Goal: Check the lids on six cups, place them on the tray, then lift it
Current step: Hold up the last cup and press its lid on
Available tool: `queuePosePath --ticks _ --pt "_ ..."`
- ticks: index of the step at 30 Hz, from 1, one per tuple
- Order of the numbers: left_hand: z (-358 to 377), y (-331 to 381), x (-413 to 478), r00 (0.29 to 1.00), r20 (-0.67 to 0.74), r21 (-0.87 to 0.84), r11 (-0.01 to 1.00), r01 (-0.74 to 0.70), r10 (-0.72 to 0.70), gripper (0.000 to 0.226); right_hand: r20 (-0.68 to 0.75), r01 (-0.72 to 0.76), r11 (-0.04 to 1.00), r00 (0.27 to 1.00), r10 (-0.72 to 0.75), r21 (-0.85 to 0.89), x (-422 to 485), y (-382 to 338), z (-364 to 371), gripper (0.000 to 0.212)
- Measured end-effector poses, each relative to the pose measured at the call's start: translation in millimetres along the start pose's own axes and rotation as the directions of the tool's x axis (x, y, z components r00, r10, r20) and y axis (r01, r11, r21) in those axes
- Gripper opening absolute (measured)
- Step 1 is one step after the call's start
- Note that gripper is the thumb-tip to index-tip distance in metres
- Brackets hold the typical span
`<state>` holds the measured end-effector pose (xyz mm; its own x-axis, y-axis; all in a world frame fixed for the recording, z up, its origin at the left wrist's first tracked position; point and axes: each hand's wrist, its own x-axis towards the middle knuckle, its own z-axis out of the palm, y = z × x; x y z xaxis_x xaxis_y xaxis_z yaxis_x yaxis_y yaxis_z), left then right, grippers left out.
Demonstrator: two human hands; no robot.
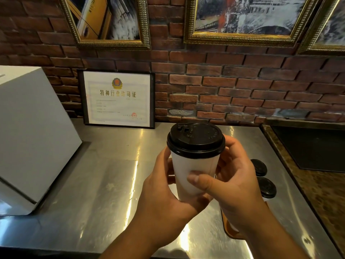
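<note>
A white paper cup with a black plastic lid sits at the centre of the view. It is upright and held in the air above the steel counter. The lid sits level on the rim, with its sip-hole flap at 11 o'clock on the lid.

The left hand comes in from 6 o'clock. Its grip wraps the lower left side and base of the cup, with the fingers curled round behind. The right hand comes in from 5 o'clock. Its grip is closed on the cup's right side, with the thumb lying across the front wall and the fingers round the back just under the lid.

At 3 o'clock from the held cup, two more lidded cups stand upright on the counter, the far cup just beside the near cup. Both are partly hidden by the right hand. The rounded corner of an orange-brown tray shows below the right wrist at 5 o'clock. I cannot tell whether those two cups stand on it.

A white box fills the counter at 9 o'clock. A framed certificate leans against the brick wall at 11 o'clock. Gold-framed paintings hang at 12 o'clock, and a dark inset panel lies at 3 o'clock.
</note>
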<state>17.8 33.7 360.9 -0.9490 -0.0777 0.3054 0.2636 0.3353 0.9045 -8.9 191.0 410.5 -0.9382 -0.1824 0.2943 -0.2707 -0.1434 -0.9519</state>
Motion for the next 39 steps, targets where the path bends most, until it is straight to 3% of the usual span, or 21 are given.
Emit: queuePosePath --ticks 15,33,39 --pt "-3.8 0.5 1.9 1.0 0.02 0.042 0.999 -0.019 0.018 0.107 0.0 -0.005 1.0 1.0 0.005 -0.015 1.5 3.9 1.6 0.077" --pt "-7.9 2.4 4.0 0.998 0.056 0.062 0.998 -0.028 0.024 0.114 -0.103 -0.005 1.0 0.995 0.002 -0.031 0.8 6.3 8.3 0.081" --pt "-10.0 0.5 5.3 0.999 0.029 0.076 0.996 -0.048 0.046 0.108 -0.053 -0.01 1.0 0.999 0.01 -0.009 0.0 5.6 10.4 0.08"
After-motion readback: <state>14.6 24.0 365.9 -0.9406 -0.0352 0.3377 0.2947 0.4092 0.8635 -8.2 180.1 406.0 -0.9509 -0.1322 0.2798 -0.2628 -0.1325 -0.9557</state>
